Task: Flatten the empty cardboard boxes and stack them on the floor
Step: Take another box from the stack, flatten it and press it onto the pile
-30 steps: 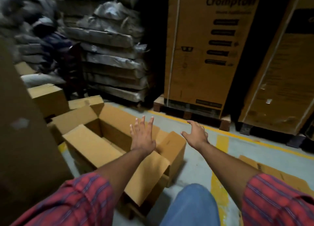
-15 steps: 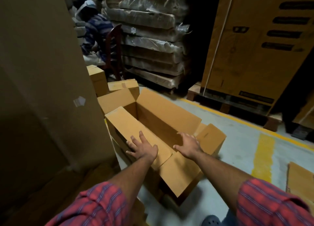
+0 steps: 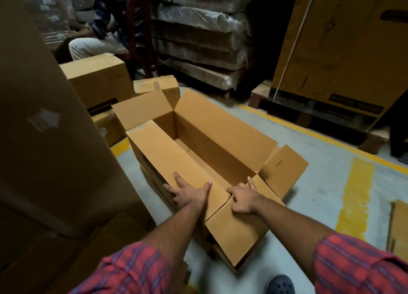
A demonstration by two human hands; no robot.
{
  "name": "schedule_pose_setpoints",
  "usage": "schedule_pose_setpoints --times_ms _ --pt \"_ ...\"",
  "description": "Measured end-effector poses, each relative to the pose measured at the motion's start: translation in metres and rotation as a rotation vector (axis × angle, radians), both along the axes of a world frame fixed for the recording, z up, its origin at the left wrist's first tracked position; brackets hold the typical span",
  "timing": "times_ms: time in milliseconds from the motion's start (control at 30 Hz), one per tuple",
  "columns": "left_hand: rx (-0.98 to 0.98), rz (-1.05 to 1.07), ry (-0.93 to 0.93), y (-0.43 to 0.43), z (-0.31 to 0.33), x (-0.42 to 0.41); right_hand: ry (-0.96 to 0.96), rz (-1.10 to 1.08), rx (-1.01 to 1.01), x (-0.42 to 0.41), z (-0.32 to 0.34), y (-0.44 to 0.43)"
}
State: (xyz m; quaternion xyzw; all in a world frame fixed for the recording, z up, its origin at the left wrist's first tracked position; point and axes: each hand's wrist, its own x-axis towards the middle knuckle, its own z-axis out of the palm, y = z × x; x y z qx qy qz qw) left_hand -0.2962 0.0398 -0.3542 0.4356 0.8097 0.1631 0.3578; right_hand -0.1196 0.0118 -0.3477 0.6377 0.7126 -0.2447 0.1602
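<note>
2 hands meet the open cardboard box [image 3: 216, 143] on the floor [image 3: 320, 183]: left hand [image 3: 187, 193] flat, fingers spread on the long flap; right hand [image 3: 242, 197] seemingly pinching the near flap. Best pressing opposite walls together evenly so it collapses.

Flattened cardboard [image 3: 399, 227] cut by right edge

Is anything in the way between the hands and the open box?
No. Both the left hand and right hand already rest on the open box's near flaps, with nothing visible between.
</note>
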Motion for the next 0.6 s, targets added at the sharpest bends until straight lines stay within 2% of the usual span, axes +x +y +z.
schedule_pose_setpoints --times_ms 100,200,433,600 --pt "0.021 0.002 0.011 -0.003 0.002 0.002 -0.101 0.154 -0.057 0.009 0.006 0.003" --pt "0.052 0.013 0.006 -0.006 0.001 0.0 -0.149 0.245 -0.004 0.008 0.011 0.001" --pt "0.115 -0.009 0.007 -0.017 0.017 -0.018 -0.145 0.225 0.24 -0.012 0.026 -0.008" --pt "0.198 -0.039 0.026 -0.018 0.052 -0.024 -0.144 0.233 0.336 -0.016 0.068 -0.015"
